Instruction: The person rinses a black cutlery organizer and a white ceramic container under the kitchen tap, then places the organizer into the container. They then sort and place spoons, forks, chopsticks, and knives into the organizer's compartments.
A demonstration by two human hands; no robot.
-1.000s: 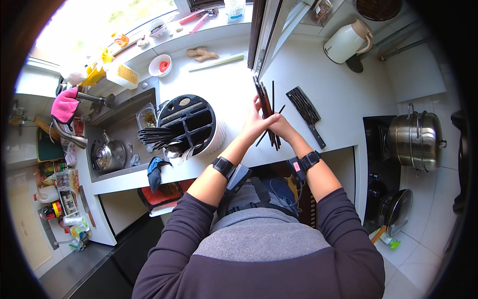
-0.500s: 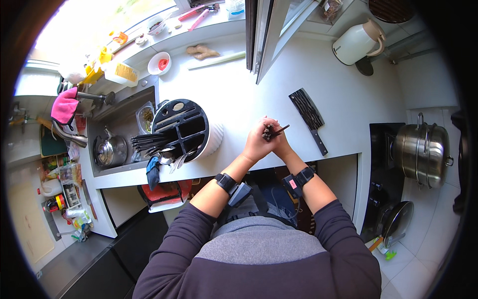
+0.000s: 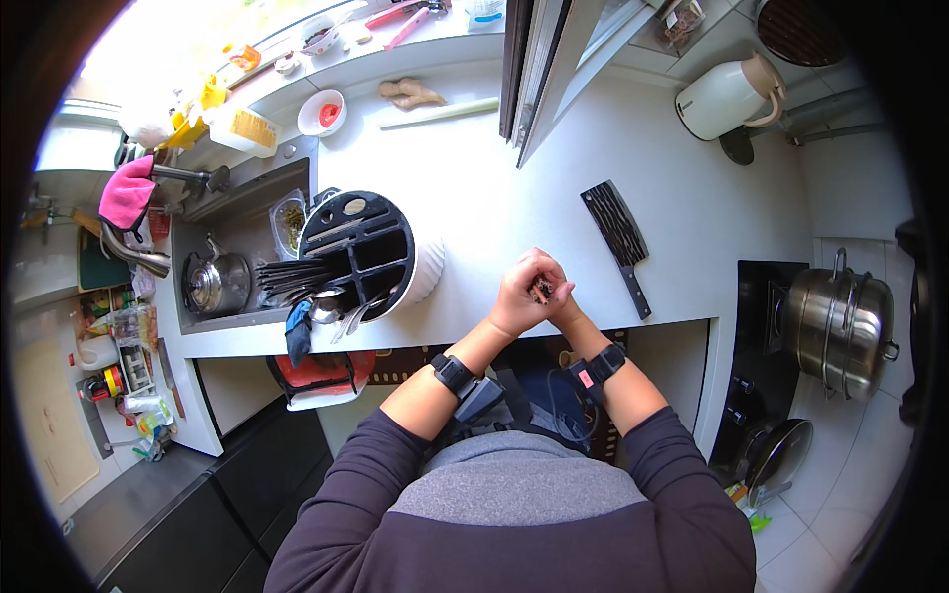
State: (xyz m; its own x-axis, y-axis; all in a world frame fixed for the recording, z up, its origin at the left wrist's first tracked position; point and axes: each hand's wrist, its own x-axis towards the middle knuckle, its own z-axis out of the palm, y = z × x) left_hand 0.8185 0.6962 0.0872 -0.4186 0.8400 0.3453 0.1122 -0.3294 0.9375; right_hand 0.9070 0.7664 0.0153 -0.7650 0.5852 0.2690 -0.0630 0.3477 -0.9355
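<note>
A bundle of dark chopsticks [image 3: 541, 290] is clasped upright between my two hands, seen nearly end-on above the counter's front edge. My left hand [image 3: 521, 298] wraps round it from the left. My right hand [image 3: 563, 304] closes on it from the right, its lower fingers partly hidden. To the left stands a white ribbed utensil holder [image 3: 427, 272] with a black divided top [image 3: 376, 237]. Black chopsticks [image 3: 295, 279] lean out of its left side, beside spoons [image 3: 328, 306]. Right of my hands, a black wavy-patterned cleaver [image 3: 618, 227] lies flat on the counter.
Left of the holder is a sink [image 3: 247, 188] with a steel kettle [image 3: 217, 285]. An open window frame [image 3: 539, 79] juts over the white counter [image 3: 474, 188]. A white jug [image 3: 714, 97] stands at the back right. A steel steamer pot [image 3: 835, 326] sits far right.
My hands have come slightly nearer to me, still clasped on the chopsticks. The bundle now sits lower in them, with less sticking out. The whole view has shifted slightly.
</note>
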